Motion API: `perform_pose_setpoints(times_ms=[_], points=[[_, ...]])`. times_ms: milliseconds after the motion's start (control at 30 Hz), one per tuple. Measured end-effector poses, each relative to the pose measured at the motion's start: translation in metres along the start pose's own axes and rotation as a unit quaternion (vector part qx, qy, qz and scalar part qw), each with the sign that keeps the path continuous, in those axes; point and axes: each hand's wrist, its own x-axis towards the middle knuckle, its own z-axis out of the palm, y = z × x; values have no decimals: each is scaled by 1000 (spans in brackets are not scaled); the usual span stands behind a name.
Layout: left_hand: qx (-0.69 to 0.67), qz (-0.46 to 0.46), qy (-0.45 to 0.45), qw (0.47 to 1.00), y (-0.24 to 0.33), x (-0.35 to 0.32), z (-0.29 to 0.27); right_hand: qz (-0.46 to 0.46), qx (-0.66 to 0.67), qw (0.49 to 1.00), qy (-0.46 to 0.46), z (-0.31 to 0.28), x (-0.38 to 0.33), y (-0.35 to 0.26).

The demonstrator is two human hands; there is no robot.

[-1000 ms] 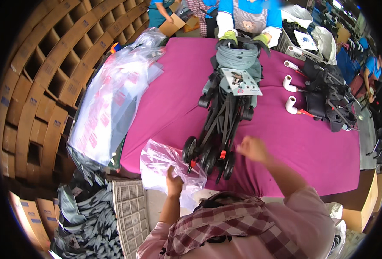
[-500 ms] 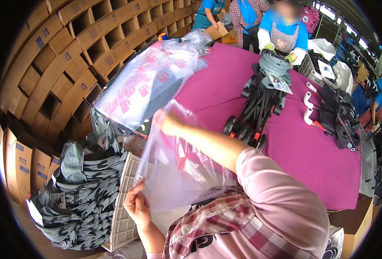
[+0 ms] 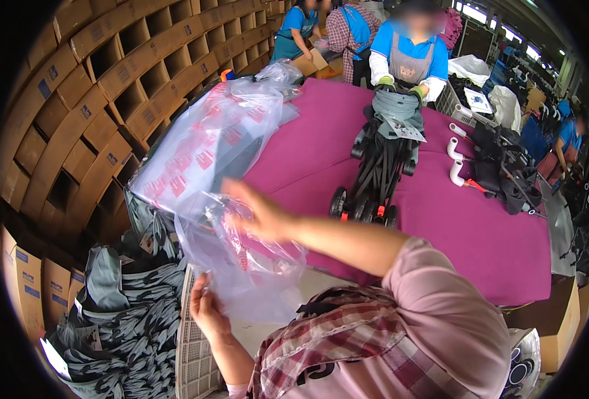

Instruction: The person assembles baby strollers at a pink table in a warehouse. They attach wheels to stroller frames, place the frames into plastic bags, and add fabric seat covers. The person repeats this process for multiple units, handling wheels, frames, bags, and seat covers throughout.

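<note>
Clear plastic bag (image 3: 258, 276), head view: at near-L edge of desk (image 3: 480, 259). L hand (image 3: 209, 314) has fingers pinching its lower-L edge; R hand (image 3: 260, 214) at top, blurred, can't tell if gripping. Prob. v. light, floppy, slippery; best pinched at edges.

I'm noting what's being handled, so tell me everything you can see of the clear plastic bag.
The clear plastic bag is thin-looking, crinkled, see-through film with red markings. It hangs loosely at the near left of the purple tablecloth. The left hand pinches its left edge; the blurred right hand is at its top, grip unclear.
</note>
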Motion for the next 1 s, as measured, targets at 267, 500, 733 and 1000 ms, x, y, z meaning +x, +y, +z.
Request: perform_pose_setpoints(times_ms=[267, 500, 733, 1000], points=[[-54, -62, -8, 997, -42, 33, 53, 107, -295, 886, -341, 16, -155, 84], [85, -92, 53, 991, -64, 17, 11, 106, -396, 863, -296, -54, -152, 95], [91, -4, 153, 984, -10, 15, 10, 19, -278, 919, -278, -26, -151, 105], [59, 52, 184, 980, 14, 20, 15, -47, -274, 950, -145, -32, -123, 81]])
